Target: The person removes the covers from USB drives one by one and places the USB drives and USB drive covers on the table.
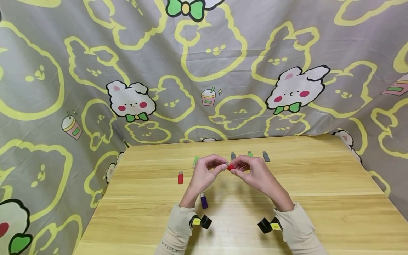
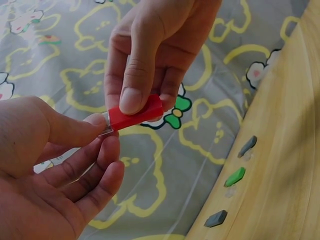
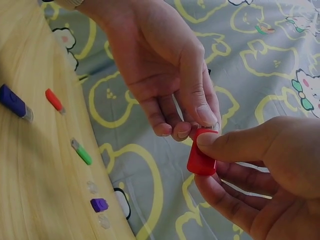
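Observation:
Between the two hands, raised over the table, is a red USB flash drive (image 1: pixel 230 167). My right hand (image 1: pixel 253 171) pinches its red body between thumb and fingers, as the right wrist view shows close up. At the drive's other end, my left hand (image 1: pixel 204 173) pinches a small clear part (image 2: pixel 106 129), which looks like a transparent cap; the fingertips cover much of it. Below the left hand lie a purple flash drive (image 1: pixel 204 201) and another red flash drive (image 1: pixel 180 177).
Toward the back of the wooden table (image 1: pixel 143 198) lie a green drive (image 1: pixel 195 162), two grey drives (image 1: pixel 233 156) (image 1: pixel 266 156) and another green one (image 1: pixel 250 154). Small clear pieces (image 3: pixel 103 221) lie beside a purple drive (image 3: pixel 99 204). A patterned cloth (image 1: pixel 191 117) hangs behind the table.

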A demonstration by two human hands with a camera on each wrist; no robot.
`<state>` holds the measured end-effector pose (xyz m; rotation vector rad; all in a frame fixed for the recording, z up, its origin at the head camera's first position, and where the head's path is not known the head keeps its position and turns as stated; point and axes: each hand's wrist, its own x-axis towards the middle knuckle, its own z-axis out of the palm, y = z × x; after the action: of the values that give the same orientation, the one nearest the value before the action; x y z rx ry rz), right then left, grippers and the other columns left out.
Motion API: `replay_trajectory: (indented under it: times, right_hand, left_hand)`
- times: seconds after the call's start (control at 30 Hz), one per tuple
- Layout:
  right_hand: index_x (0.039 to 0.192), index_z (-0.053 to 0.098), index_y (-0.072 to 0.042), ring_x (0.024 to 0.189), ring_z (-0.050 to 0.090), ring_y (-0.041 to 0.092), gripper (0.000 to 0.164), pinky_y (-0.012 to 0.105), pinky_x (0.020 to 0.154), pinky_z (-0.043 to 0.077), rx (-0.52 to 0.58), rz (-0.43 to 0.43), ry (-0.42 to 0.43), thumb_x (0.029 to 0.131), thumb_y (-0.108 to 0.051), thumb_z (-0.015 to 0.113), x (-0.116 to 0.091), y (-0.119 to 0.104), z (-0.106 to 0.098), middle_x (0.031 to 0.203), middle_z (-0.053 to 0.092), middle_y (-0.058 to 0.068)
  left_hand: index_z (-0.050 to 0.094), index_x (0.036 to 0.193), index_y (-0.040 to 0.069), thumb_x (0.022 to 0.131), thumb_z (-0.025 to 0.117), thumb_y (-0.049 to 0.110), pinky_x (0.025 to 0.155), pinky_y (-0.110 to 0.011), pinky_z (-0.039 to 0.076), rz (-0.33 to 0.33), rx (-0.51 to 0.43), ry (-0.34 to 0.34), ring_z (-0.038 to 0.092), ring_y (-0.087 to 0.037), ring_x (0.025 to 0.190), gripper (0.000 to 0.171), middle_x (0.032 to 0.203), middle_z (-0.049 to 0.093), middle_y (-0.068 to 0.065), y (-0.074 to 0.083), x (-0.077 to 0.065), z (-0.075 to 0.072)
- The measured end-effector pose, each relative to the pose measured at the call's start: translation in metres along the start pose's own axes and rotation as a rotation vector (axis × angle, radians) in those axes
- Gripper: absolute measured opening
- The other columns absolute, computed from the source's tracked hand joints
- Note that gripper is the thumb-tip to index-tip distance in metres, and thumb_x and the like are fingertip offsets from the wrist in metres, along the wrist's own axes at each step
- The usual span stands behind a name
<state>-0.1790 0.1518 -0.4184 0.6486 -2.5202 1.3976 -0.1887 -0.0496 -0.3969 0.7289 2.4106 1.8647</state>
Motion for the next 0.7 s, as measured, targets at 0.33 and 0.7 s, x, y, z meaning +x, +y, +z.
replay_trajectory:
  times: [0.33,0.7]
  right_hand:
    - [0.098,0.076,-0.011,0.076,0.068,0.007,0.014,0.026,0.07,0.059,-0.001,-0.006,0.008,0.087,-0.003,0.082,-0.0012,0.0025,-0.0021,0.086,0.073,-0.007]
    - [0.096,0.076,-0.01,0.076,0.068,0.008,0.01,0.029,0.071,0.059,-0.009,0.031,-0.019,0.088,-0.006,0.081,-0.0032,0.0006,-0.008,0.085,0.072,-0.006]
  left_hand:
    - [0.072,0.101,-0.01,0.094,0.07,-0.006,0.086,-0.051,0.057,0.012,-0.019,0.012,0.07,-0.04,0.088,0.009,0.098,0.073,-0.023,0.0012,0.0001,0.0028]
    - [0.074,0.101,-0.008,0.093,0.071,-0.005,0.084,-0.036,0.059,0.002,-0.009,0.032,0.071,-0.034,0.087,0.009,0.097,0.074,-0.02,-0.0011,0.0002,0.0073]
